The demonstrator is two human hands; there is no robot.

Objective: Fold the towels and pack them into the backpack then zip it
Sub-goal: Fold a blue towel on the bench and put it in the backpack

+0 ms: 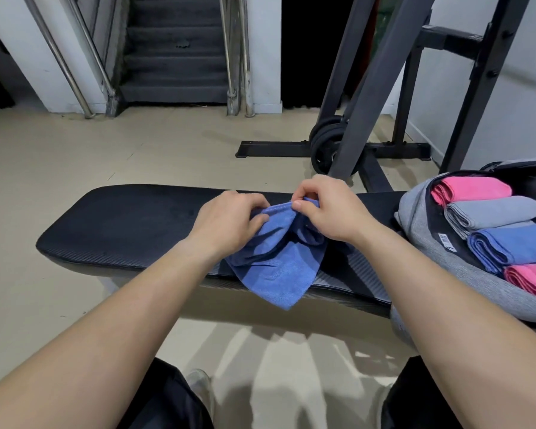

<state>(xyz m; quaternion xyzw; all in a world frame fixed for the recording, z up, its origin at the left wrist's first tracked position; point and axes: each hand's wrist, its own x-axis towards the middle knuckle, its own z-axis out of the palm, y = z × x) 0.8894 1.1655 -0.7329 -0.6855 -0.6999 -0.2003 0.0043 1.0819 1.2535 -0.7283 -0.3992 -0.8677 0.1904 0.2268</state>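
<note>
Forearms [136, 320] lead out to my left hand [226, 224] and right hand [328, 212], both pinching the bunched top edge of the blue towel [273, 267], which droops over the bench [121, 224] front. If either pinch slips, I reckon it slides floorward, short of the open backpack [421, 230]

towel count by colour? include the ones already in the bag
Pink: 2, upper pink towel and lower pink towel, in the backpack
Blue: 2, packed blue towel, loose blue towel over the bench
Grey: 1, grey towel, packed
Total: 5
</note>
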